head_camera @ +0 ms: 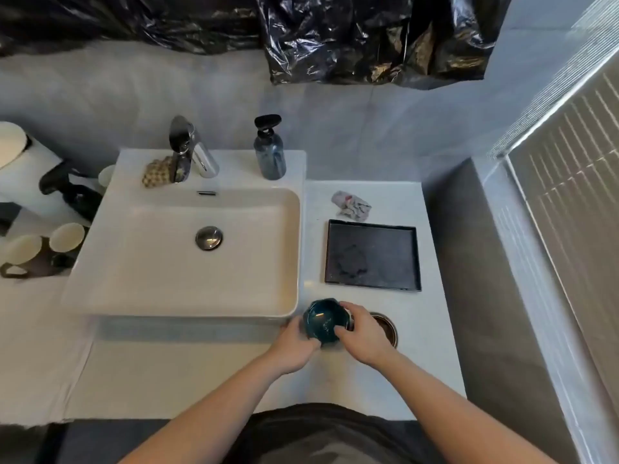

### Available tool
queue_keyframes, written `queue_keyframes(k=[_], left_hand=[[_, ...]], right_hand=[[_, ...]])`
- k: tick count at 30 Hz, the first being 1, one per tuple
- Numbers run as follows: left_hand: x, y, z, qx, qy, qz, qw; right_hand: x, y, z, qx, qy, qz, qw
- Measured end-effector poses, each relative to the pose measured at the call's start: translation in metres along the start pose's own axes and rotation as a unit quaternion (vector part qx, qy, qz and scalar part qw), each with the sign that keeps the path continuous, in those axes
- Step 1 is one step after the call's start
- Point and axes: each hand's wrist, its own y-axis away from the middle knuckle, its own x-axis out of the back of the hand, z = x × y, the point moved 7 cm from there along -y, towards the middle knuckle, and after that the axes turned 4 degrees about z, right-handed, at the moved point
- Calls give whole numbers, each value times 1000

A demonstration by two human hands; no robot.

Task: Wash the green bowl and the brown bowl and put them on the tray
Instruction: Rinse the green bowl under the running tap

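Mugs (25, 251) with pale insides lie on their sides at the far left of the worktop (432, 329), beside a black spray bottle (72, 192). Next comes the white sink (187, 249), its basin holding nothing but the closed metal drain plug (209, 238). On its back ledge stand the tap (187, 149), a brownish scrubber (157, 171) touching the tap's left side, and a dark soap pump bottle (270, 152) toward the right.

Just off the sink's front right corner, the green bowl (323, 321) is held between both hands: the left hand (296, 346) grips its left side and the right hand (360, 333) curls over its right rim, thumb and fingers on the bowl. Whether it rests on the worktop or is lifted I cannot tell. The brown bowl (388, 328) sits on the worktop just beside and partly behind the right hand.

Farther back on the right, the black tray (373, 255) lies flat, nothing standing in it, with a crumpled cloth (351, 205) just behind it. The worktop's right edge meets a grey ledge; bare worktop lies between bowls and tray.
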Motion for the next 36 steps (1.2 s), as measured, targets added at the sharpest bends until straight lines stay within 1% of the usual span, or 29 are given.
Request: queue_keyframes(k=[1, 3, 6, 11, 14, 16, 19, 24, 28, 32, 36], left_hand=[[0, -6, -5, 4, 15, 17, 1000], [-7, -17, -14, 36, 39, 18, 998], [-7, -6, -1, 61, 78, 53, 994], [-11, -1, -7, 67, 121, 91, 986], [-2, 16, -9, 60, 150, 92, 983], [7, 32, -10, 56, 177, 78, 980], [27, 66, -5, 36, 224, 64, 972], [80, 120, 3, -37, 230, 111, 966], [129, 149, -1, -68, 226, 142, 961], [181, 163, -6, -94, 216, 156, 959], [232, 158, -17, -104, 217, 159, 957]], right_hand=[[-2, -6, -1, -3, 8, -5, 1000], [-4, -14, -3, -23, 17, -21, 999], [-9, -24, -2, -52, 29, -40, 997], [-18, -26, -7, -39, 51, -73, 995], [-17, -11, -4, -20, 32, -65, 997], [-13, 4, -5, -7, 0, -52, 999], [-7, 32, -18, 9, -87, -34, 996], [-13, 73, -62, 43, -210, -20, 976], [-22, 89, -113, 81, -269, -14, 959], [-39, 88, -160, 90, -308, -6, 947], [-61, 81, -206, 93, -339, 14, 936]])
